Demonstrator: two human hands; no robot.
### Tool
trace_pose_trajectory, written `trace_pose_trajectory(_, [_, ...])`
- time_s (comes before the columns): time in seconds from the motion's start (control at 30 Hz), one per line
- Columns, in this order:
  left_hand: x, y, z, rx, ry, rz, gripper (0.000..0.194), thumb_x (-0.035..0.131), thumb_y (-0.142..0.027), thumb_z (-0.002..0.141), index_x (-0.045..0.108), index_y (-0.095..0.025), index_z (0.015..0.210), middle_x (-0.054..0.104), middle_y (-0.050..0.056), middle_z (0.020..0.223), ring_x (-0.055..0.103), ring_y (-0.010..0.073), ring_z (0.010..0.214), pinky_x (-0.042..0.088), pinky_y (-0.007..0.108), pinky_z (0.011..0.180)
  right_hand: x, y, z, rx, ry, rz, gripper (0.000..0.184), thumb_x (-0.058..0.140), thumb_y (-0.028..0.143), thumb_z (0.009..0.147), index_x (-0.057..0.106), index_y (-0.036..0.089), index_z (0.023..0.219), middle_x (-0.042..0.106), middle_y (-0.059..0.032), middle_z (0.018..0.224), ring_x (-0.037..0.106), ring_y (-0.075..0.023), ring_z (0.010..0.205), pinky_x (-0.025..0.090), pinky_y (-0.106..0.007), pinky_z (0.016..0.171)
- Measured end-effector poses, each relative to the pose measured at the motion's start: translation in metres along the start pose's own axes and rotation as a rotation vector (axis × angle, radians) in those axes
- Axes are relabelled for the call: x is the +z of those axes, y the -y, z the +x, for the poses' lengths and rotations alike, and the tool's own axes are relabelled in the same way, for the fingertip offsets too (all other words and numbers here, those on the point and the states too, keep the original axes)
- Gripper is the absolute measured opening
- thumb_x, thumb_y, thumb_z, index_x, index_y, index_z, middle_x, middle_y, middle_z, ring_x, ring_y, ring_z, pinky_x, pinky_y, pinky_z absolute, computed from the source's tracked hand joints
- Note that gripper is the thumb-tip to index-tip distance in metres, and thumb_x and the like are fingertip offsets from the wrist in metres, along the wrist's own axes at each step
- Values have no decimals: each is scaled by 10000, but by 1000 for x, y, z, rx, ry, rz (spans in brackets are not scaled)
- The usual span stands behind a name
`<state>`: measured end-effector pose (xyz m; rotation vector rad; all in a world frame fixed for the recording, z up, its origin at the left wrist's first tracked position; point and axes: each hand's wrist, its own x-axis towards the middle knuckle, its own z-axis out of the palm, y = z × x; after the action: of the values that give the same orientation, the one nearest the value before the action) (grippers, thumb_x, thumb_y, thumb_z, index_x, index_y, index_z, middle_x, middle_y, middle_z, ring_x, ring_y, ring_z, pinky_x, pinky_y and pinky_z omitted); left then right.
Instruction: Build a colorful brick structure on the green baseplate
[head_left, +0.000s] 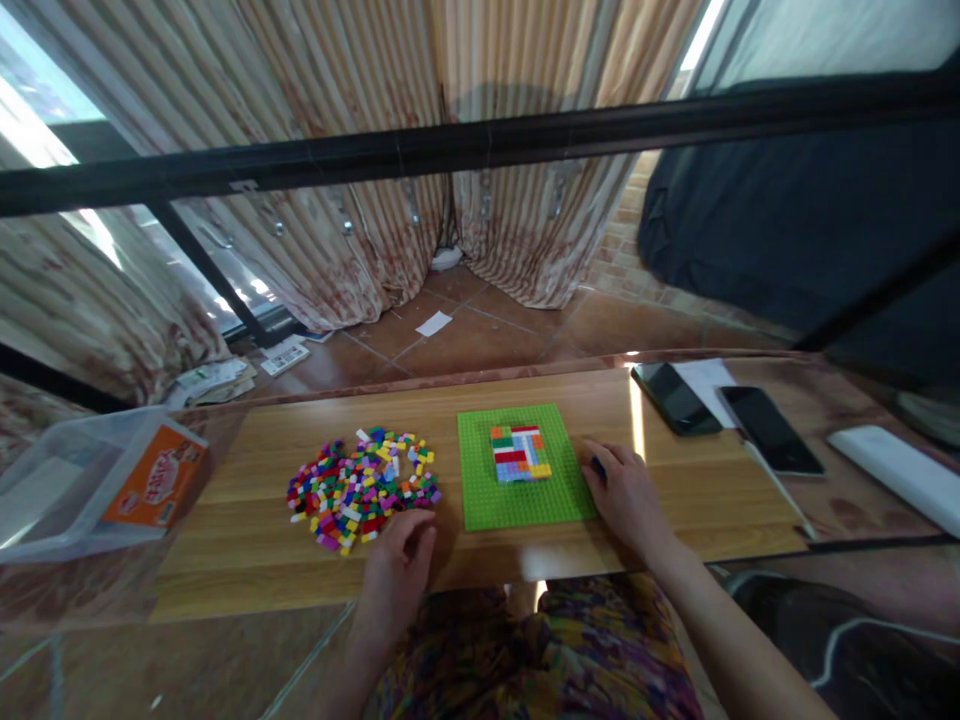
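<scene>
A green baseplate (517,495) lies on the wooden table (675,500) in front of me. On its far half sits a small block of stacked bricks (520,452) in red, green, orange, blue and white. To its left is a loose pile of several small coloured bricks (360,485). My left hand (401,555) rests at the pile's near edge, fingers curled together in a pinch. My right hand (622,490) lies by the plate's right edge with fingers bent, and a small dark blue piece (597,466) shows at its fingertips.
A clear plastic bin (52,490) with an orange packet (154,478) stands at the left end. Two dark phones (675,397) (772,428) lie at the right, with a white paper, a thin white stick and a white flat object (892,470). Curtains hang behind.
</scene>
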<state>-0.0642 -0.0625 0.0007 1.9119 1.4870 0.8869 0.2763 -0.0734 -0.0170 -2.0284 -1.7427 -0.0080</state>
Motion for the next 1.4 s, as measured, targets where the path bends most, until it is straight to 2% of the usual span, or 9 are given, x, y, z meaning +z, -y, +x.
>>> trace_pose_trajectory(0.1, [5,5,8,141,-30,68,202,508,-273,878,671,-188,958,708,76,981,669,200,921,547,351,843,-7,-9,-3,-23,76,190,460,542,250,846,526,182,1301,579,-128,1230,557,-263,1148,465,-431,998])
trace_pose_trajectory(0.23, [9,9,13,251,-72,124,179,500,-239,894,665,-186,940,706,69,952,672,182,897,557,326,826,-19,-20,-1,-50,215,323,550,566,148,768,532,251,1307,533,-78,1315,552,-226,1191,443,-405,1042])
trace_pose_trajectory(0.4, [12,9,13,298,-104,147,163,503,-222,904,657,-185,942,698,64,948,666,172,898,557,317,833,-27,-24,9,-9,285,332,467,615,154,759,603,235,1219,574,-82,1238,617,-220,1080,490,-386,977])
trace_pose_trajectory(0.63, [14,9,12,281,-109,185,157,503,-220,909,654,-193,939,695,56,958,663,165,898,553,302,819,-28,-22,12,-33,284,261,341,596,187,806,626,213,1145,615,-71,1105,636,-196,954,513,-343,865])
trace_pose_trajectory(0.87, [16,10,11,265,-108,172,159,494,-215,911,648,-195,947,692,56,963,659,164,911,548,298,828,-38,-18,20,3,363,-152,360,482,77,777,654,131,1088,614,-113,956,621,-195,792,466,-307,718])
trace_pose_trajectory(0.97, [16,9,11,255,-94,166,169,480,-220,916,644,-197,949,690,60,967,656,170,921,547,309,836,-39,-15,25,-38,423,-101,367,534,86,741,654,144,1083,610,-97,923,605,-185,764,462,-302,709])
trace_pose_trajectory(1.17, [15,7,10,235,-89,160,169,481,-234,914,643,-199,946,688,63,977,658,175,924,549,315,834,-34,-20,25,-8,345,110,426,653,182,700,649,184,1126,615,-59,913,596,-164,710,493,-314,696])
trace_pose_trajectory(1.4, [17,10,10,243,-103,170,163,484,-216,913,640,-202,955,684,56,973,658,168,913,546,297,822,-27,-29,19,40,283,209,257,645,212,761,690,204,1014,635,-51,924,617,-146,705,520,-310,702])
